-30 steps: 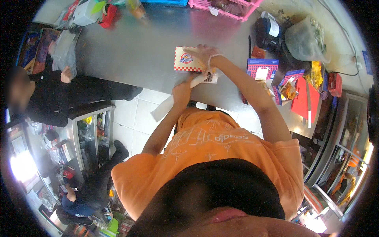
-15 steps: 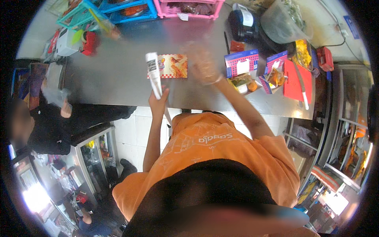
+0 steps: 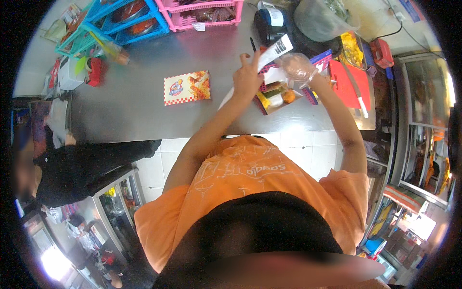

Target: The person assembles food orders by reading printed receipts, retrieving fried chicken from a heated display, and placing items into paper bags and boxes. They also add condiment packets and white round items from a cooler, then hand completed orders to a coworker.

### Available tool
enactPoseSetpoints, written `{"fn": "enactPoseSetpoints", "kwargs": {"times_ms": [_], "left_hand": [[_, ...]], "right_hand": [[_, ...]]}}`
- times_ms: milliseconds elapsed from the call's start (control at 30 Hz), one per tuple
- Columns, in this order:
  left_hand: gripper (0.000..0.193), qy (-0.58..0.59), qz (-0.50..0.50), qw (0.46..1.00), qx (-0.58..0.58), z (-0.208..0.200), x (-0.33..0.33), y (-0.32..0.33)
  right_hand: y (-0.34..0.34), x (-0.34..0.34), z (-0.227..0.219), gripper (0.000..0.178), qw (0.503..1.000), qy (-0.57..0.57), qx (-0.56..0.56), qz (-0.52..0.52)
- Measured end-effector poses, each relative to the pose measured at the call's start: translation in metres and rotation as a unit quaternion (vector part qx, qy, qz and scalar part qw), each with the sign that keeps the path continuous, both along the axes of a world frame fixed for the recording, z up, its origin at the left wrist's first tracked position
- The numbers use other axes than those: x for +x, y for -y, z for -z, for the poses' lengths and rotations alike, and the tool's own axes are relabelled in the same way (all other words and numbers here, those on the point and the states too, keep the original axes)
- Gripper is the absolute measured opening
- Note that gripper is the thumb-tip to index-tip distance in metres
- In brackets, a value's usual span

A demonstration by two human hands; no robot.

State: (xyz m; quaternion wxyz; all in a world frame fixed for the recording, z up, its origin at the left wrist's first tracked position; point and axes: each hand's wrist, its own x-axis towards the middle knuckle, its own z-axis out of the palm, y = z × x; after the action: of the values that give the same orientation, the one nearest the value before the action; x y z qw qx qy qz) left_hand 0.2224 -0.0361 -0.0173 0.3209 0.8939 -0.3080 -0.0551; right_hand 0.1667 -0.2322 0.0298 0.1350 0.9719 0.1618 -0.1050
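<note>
a white paper slip is pinched in the left hand, raised above the steel tabletop in the upper middle of the frame, its free end slanting up and to the right toward a black printer. the right hand, covered by a clear plastic glove, is seen just right of the slip; it looks loosely curled, but whether anything is grasped in it cannot be told. directly below both hands an open food box with a checked rim is lying on the tabletop, with yellow and orange pieces inside.

the step in hand is judged to be the handling of the slip over the box. it would be done well if the slip were kept pinched near its lower end, held taut and clear of the food, and if the gloved hand were kept off the paper so that grease is not carried onto it.

the slip is thus held between the two hands, above and slightly left of the box. a flat printed card is lying well apart to the left, and a red cutting board with a white-handled knife is seen to the right. pink and blue baskets are ranged along the top edge.
</note>
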Motion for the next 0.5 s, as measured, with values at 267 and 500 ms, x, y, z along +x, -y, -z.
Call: {"fn": "enactPoseSetpoints", "kwargs": {"times_ms": [267, 500], "left_hand": [[0.041, 0.193, 0.101, 0.976, 0.008, 0.015, 0.052, -0.027], [0.055, 0.329, 0.201, 0.922, -0.042, 0.066, 0.011, -0.097]], "right_hand": [[0.012, -0.029, -0.003, 0.05, 0.963, 0.046, 0.163, 0.208], [-0.009, -0.111, 0.075, 0.05, 0.964, 0.172, 0.16, 0.129]]}}
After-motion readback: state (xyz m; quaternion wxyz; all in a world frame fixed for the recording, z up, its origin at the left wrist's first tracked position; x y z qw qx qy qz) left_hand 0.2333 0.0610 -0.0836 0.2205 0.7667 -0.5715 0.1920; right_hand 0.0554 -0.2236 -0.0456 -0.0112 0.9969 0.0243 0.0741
